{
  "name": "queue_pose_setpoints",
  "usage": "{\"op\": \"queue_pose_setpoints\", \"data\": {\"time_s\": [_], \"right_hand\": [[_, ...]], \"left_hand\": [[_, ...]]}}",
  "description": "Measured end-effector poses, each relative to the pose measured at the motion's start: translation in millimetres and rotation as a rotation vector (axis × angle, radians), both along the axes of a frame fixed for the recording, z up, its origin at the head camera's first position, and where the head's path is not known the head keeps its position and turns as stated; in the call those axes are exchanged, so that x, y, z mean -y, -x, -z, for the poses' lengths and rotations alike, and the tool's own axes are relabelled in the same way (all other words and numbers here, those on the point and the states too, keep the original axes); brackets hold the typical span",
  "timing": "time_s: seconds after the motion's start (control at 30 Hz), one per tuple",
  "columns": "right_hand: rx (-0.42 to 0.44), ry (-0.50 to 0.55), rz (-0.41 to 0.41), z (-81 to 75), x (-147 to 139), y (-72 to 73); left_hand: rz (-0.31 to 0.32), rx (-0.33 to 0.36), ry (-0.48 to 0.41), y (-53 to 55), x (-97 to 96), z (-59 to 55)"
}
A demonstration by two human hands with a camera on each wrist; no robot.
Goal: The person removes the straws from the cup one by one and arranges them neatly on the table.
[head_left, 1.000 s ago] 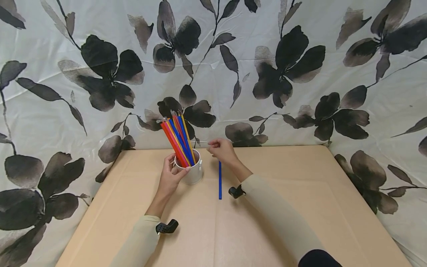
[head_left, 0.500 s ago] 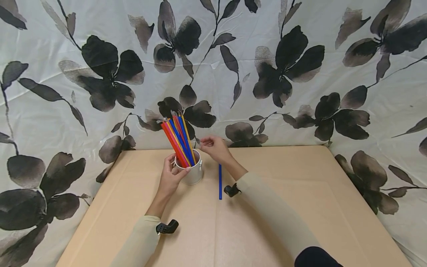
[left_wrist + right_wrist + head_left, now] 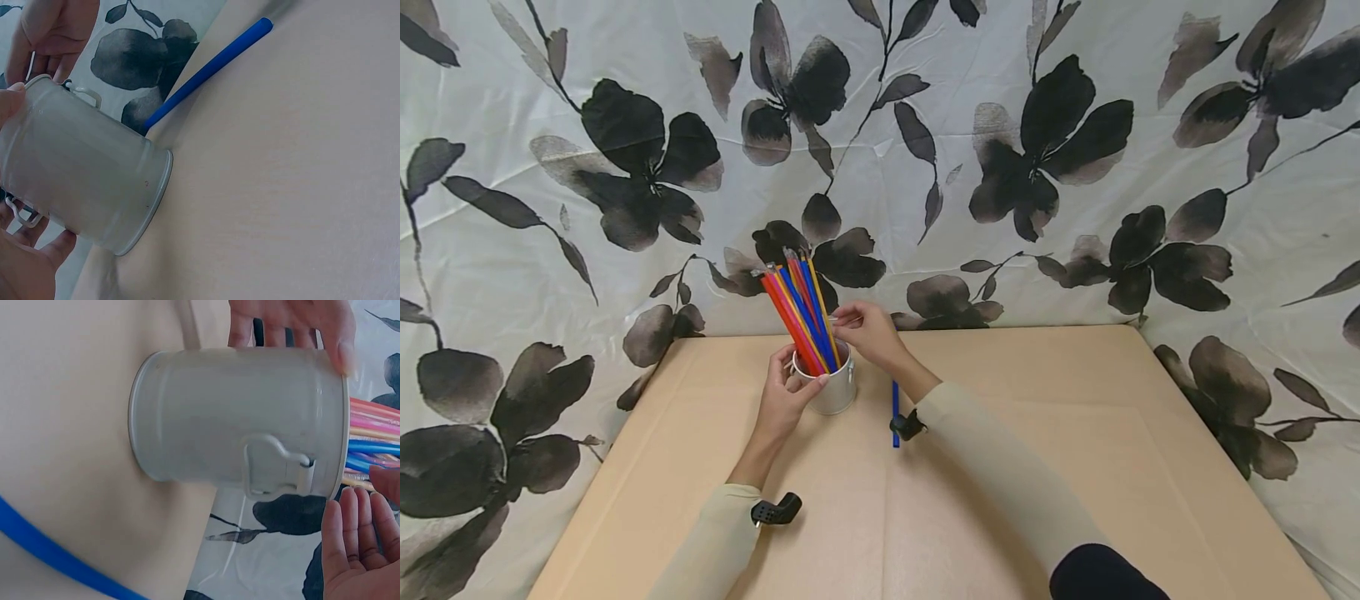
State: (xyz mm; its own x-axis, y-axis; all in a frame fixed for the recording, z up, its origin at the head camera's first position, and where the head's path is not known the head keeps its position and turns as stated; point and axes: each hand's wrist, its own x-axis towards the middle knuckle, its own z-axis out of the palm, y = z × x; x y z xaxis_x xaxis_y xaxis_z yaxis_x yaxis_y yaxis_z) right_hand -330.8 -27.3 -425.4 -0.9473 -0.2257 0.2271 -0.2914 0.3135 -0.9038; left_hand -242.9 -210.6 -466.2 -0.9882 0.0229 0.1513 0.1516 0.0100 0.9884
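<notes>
My left hand (image 3: 785,398) grips a small white metal pail (image 3: 833,393) with looped side handles. In the right wrist view the thumb of that hand (image 3: 294,319) lies near the rim of the pail (image 3: 219,412). A bundle of coloured pencils (image 3: 801,312), red, pink, yellow and blue, stands leaning in it. At the pail's right side my right hand (image 3: 872,335) reaches in near the pencils. Its fingers look fairly straight in the right wrist view; whether they touch a pencil cannot be told. A blue pencil (image 3: 209,72) lies on the table, partly hidden by the right wrist in the head view.
The tan table (image 3: 1037,450) ends at a back edge just behind the pail. A white cloth with dark flowers (image 3: 925,192) hangs behind and around it. A black camera (image 3: 908,426) on the right wrist hangs over the blue pencil.
My right hand has moved left, from above the blue pencil to the pail's rim beside the pencils. My left hand and the pail have stayed in place.
</notes>
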Motion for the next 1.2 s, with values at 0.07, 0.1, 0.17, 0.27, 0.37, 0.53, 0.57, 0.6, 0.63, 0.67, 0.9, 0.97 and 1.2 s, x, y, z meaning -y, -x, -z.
{"op": "queue_pose_setpoints", "data": {"time_s": [0.07,0.1,0.17,0.27,0.37,0.53,0.57,0.6,0.63,0.67,0.9,0.97,1.2], "right_hand": [[0.003,0.009,-0.002,-1.5,3,-0.3],[0.006,0.012,-0.002,-2.6,4,-0.9],[0.007,0.025,-0.006,-4.3,6,-1.3],[0.005,0.02,0.001,-5.8,9,-1.4],[0.012,0.012,0.01,-6.2,12,-0.5],[0.014,0.007,0.01,-6.8,17,0.1],[0.014,0.01,0.01,-6.7,18,0.3],[0.012,0.014,0.008,-6.6,18,0.6],[0.013,0.02,0.006,-6.2,19,1.0],[0.014,0.023,0.004,-5.8,20,1.5],[0.004,-0.058,0.02,-4.1,25,0.9],[-0.004,-0.108,0.026,-4.7,26,-0.8],[-0.019,-0.181,0.024,-7.9,30,-5.3]], "left_hand": [[0.0,-0.003,-0.004,0.7,-0.3,0.1],[0.0,-0.003,-0.002,1.2,-0.4,0.3],[-0.001,-0.006,-0.001,2.0,-0.9,0.3],[-0.003,-0.01,0.002,2.4,-1.5,0.5],[-0.002,-0.012,0.001,2.4,-1.7,0.5],[0.001,-0.002,0.005,2.6,-1.5,0.7],[0.001,-0.001,0.008,2.6,-1.4,0.9],[0.001,-0.001,0.01,2.9,-1.6,1.1],[0.0,-0.001,0.013,3.1,-1.7,1.2],[0.001,-0.002,0.014,3.2,-1.8,1.3],[0.002,-0.001,0.03,2.3,-2.6,0.7],[0.004,-0.002,0.028,2.3,-2.7,0.9],[0.0,-0.007,0.026,2.5,-1.9,1.3]]}}
